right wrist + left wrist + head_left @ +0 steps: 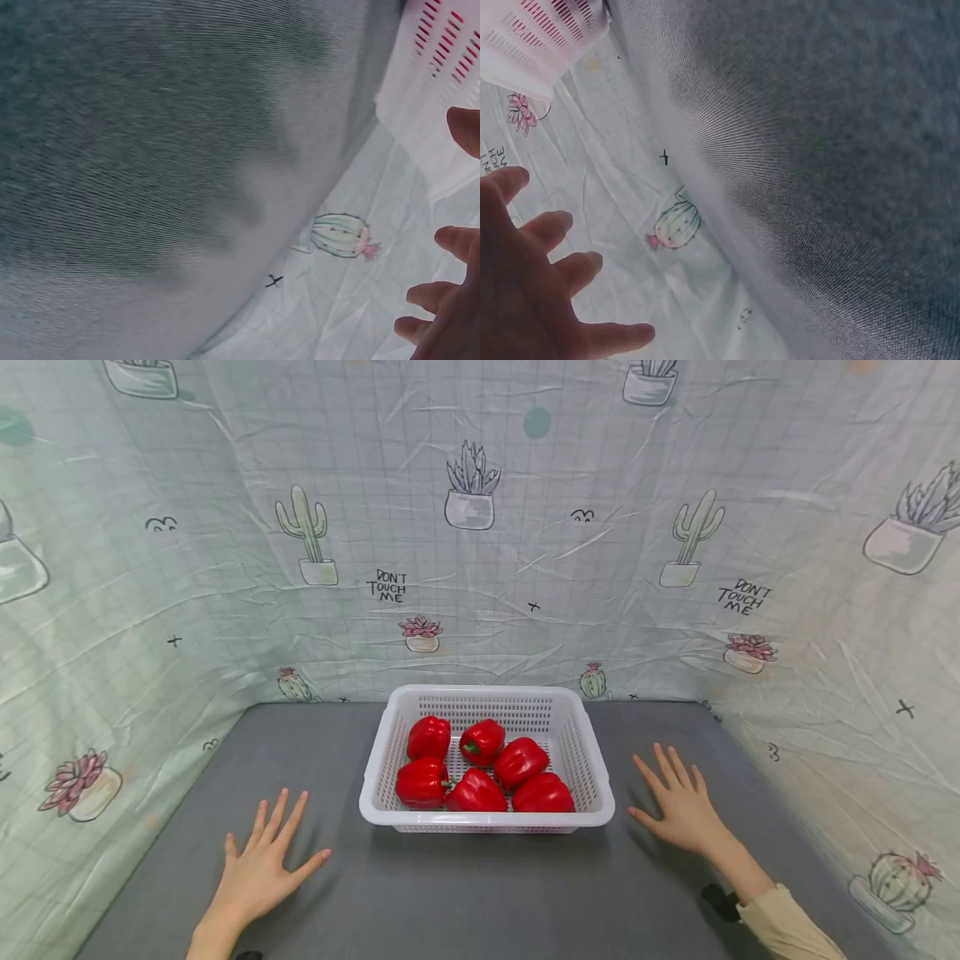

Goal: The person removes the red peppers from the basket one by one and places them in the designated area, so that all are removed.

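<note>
A white plastic basket (487,818) with slotted walls stands toward the back of the grey table. Several red bell peppers (521,762) lie inside it, two of them showing green stems. To the left of the basket, my left hand (258,868) is spread palm down with straight fingers and holds nothing. My right hand (681,808) is spread likewise near the basket's right side, its thumb pointing toward the rim. In the left wrist view the fingers (577,271) are apart, with the basket (540,45) beyond them. The right wrist view has the basket wall (427,97) close by the thumb.
A pale curtain (480,585) printed with potted cacti and words surrounds the grey table (480,893) at the back and both sides. Dark round pieces show beneath both wrists, one by the right sleeve (787,922).
</note>
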`<state>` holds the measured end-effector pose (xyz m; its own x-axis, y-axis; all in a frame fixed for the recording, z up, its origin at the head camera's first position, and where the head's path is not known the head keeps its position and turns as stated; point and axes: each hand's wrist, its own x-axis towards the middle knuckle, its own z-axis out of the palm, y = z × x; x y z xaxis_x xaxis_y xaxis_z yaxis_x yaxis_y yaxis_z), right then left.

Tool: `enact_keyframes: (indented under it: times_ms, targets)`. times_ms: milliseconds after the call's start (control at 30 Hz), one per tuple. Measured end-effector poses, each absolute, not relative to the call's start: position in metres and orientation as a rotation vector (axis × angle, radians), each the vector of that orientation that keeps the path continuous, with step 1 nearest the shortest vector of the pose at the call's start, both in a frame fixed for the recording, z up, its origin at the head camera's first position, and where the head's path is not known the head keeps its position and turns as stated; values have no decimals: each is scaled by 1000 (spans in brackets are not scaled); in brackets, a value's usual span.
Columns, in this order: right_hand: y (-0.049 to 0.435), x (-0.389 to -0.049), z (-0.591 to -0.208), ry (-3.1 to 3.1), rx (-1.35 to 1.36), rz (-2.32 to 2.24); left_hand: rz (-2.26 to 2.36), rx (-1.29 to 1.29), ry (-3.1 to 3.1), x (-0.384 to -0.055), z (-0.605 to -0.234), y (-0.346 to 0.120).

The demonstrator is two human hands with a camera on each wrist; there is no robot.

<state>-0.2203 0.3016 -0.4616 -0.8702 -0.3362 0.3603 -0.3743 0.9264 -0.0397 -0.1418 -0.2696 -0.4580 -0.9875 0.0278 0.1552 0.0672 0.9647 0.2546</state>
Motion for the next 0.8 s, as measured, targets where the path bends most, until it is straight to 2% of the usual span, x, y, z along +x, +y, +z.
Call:
enact_keyframes:
  times_ms: [800]
  targets:
    - [260, -223, -409, -2506, 746, 265, -391, -260, -2832, -145, -430, -238]
